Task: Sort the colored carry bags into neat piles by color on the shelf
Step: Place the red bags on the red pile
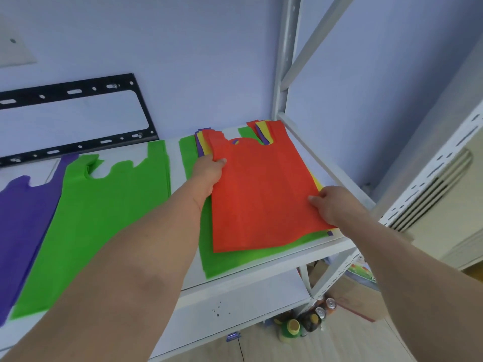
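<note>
Orange bag [261, 194] held by 2 hands over mixed stack.
Left hand [209, 176] grips its left edge; right hand [332, 205] pinches its right edge.

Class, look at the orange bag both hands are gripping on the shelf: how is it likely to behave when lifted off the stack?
The orange bag looks thin and flat, so probably light and floppy, sagging between the left hand and right hand. Lying on the mixed stack of similar bags, it may drag the one beneath askew.
</note>
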